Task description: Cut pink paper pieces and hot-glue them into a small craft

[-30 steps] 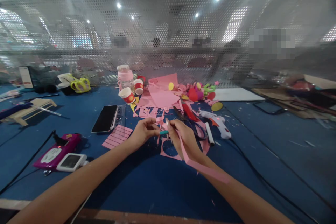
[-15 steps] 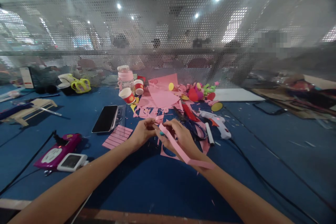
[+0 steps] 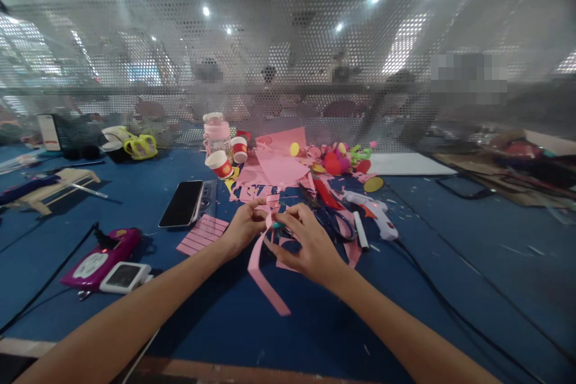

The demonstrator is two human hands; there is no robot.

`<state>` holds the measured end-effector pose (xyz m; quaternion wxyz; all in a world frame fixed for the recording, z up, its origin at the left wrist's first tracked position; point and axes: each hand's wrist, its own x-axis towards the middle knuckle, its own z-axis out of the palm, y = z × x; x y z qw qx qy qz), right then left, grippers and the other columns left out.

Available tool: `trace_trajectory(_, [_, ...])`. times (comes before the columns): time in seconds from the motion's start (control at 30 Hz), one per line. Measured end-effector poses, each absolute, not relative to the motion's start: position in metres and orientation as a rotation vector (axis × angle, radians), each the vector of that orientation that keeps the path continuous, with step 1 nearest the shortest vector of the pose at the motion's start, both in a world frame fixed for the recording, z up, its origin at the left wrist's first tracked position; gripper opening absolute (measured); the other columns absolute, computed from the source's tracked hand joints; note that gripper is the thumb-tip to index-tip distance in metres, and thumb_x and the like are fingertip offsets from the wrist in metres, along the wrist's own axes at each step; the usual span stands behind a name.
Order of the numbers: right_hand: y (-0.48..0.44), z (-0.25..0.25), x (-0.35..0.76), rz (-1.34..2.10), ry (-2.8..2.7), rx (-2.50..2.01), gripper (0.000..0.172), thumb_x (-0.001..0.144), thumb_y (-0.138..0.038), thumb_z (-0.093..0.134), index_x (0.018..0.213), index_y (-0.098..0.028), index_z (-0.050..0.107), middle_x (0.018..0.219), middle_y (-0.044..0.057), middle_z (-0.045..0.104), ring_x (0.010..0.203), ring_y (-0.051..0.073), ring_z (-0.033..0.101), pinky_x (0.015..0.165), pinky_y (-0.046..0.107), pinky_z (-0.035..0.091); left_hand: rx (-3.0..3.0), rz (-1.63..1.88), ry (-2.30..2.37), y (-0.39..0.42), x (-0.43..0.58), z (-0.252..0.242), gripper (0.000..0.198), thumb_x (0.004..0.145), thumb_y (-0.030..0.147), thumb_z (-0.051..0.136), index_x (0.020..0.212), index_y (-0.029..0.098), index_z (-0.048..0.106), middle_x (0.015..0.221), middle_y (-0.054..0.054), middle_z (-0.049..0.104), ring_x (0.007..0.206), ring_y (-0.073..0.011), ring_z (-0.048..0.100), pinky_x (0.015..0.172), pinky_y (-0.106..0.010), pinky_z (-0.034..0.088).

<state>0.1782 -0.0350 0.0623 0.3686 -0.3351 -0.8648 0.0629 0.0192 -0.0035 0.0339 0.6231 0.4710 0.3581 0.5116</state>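
Between my two hands is a long pink paper strip (image 3: pixel 261 276), its folded free end hanging down toward the table's front. My left hand (image 3: pixel 245 229) pinches the strip's upper part with thumb and fingers. From the other side, my right hand (image 3: pixel 306 240) has its fingertips closed on the strip close to the left fingers. A small teal thing shows behind the right fingertips, mostly hidden. Just beyond the hands lie pink paper scraps and sheets (image 3: pixel 279 165). Left of my left hand is a lined pink sheet (image 3: pixel 203 235).
Right of my hands lie dark-handled scissors (image 3: pixel 335 222), a white glue stick (image 3: pixel 360 230) and a corded glue gun (image 3: pixel 375 211). To the left are a phone (image 3: pixel 182 204) and a purple power strip (image 3: pixel 101 258). Paper cups (image 3: pixel 219 164) and a bottle (image 3: pixel 216 135) stand behind.
The strip's free end has swung from over my right wrist to hang down between my hands. My right hand has turned and its fingers have shifted on the strip.
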Motion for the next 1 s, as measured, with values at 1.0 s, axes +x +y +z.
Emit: trace_trajectory(1.0, [-0.014,0.057,0.177,1.148,-1.443,-0.941,0.040,0.059,-0.033,0.069,0.092,-0.021,0.051,0.094,0.003,0.053,0.070,0.011,0.051,0.060,0.024,0.046,1.213,1.198,0.850,-0.009,0.021,0.036,0.065,0.052,0.019,0.076,0.110,0.015,0.048,0.065,0.000,0.068,0.064,-0.0153,0.064,0.063,-0.025,0.050])
